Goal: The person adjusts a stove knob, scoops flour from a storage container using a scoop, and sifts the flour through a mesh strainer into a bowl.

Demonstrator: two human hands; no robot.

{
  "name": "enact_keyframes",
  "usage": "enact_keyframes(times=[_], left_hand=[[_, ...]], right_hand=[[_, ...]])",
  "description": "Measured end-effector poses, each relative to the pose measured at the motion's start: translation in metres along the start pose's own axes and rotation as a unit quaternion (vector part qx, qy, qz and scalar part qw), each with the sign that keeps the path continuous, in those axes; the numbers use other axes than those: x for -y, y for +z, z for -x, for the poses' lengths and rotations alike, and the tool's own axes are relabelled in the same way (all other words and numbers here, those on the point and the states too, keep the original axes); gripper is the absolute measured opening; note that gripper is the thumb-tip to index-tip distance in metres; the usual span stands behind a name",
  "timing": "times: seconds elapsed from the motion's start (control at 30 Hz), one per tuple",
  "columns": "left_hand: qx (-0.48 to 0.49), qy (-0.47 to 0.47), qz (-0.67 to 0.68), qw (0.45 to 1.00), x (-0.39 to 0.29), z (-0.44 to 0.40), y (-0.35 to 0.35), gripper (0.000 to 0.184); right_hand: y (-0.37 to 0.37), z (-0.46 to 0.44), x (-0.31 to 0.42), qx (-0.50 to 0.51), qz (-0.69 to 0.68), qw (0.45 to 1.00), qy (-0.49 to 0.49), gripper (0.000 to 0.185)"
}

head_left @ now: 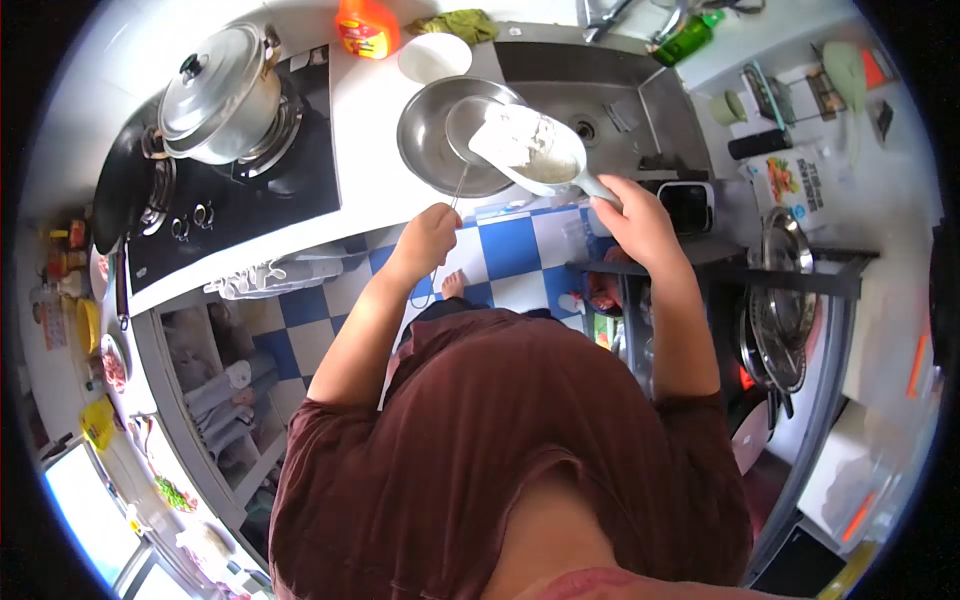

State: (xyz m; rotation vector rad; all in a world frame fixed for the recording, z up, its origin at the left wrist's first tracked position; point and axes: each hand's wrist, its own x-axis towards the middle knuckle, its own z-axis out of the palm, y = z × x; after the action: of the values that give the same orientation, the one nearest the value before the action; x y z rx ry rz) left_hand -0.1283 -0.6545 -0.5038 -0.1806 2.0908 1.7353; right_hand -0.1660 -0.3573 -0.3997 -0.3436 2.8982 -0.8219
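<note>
My left hand [428,240] is closed round the thin wire handle of a small round strainer [466,122], whose mesh head sits over a wide metal bowl [424,148] on the white counter. In my right hand [632,222] is the handle of a pale scoop [562,172]. White powder [515,136], partly clumped, lies in the scoop. The scoop's front edge overlaps the strainer and the bowl's right side, tilted toward them. Whether powder is falling through the mesh cannot be made out.
A white bowl [436,58], an orange bottle [366,28] and a green cloth [452,25] stand behind the metal bowl. To the right is a sink [640,150]. A lidded pot [222,95] sits on the black stove [300,180] at left, beside a dark wok [118,180].
</note>
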Motion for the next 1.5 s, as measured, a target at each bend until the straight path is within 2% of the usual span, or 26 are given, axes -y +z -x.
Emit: enact_keyframes(times=[0.17,0.23,0.27,0.37,0.5,0.83,1.23,1.5], left_hand=[[-0.007,-0.036,0.012,0.999,0.003,-0.006,-0.008,0.025],[-0.015,0.035,-0.023,0.999,0.010,-0.007,-0.006,0.025],[-0.022,0.072,-0.042,0.996,0.010,-0.008,-0.005,0.025],[-0.046,-0.036,-0.007,0.998,0.003,-0.011,-0.001,0.025],[-0.058,-0.046,0.021,0.997,0.010,-0.016,0.006,0.025],[-0.077,-0.042,0.033,0.996,0.012,-0.029,0.014,0.023],[-0.073,-0.063,0.025,0.995,0.007,-0.032,0.015,0.025],[-0.065,-0.065,0.023,0.996,-0.001,-0.030,0.012,0.025]], right_hand=[[-0.006,-0.044,0.001,0.057,0.072,0.995,-0.034,0.032],[-0.014,-0.057,0.011,0.102,0.082,0.991,-0.037,0.031],[-0.014,-0.064,0.008,0.090,0.089,0.989,-0.071,0.026],[-0.023,-0.084,0.014,0.142,0.116,0.981,-0.070,0.022],[-0.030,-0.105,0.015,0.161,0.145,0.969,-0.116,0.020],[-0.029,-0.112,-0.001,0.117,0.104,0.974,-0.165,0.015],[-0.038,-0.120,0.001,0.133,0.167,0.963,-0.165,0.014],[-0.041,-0.121,-0.003,0.109,0.171,0.962,-0.185,0.015]])
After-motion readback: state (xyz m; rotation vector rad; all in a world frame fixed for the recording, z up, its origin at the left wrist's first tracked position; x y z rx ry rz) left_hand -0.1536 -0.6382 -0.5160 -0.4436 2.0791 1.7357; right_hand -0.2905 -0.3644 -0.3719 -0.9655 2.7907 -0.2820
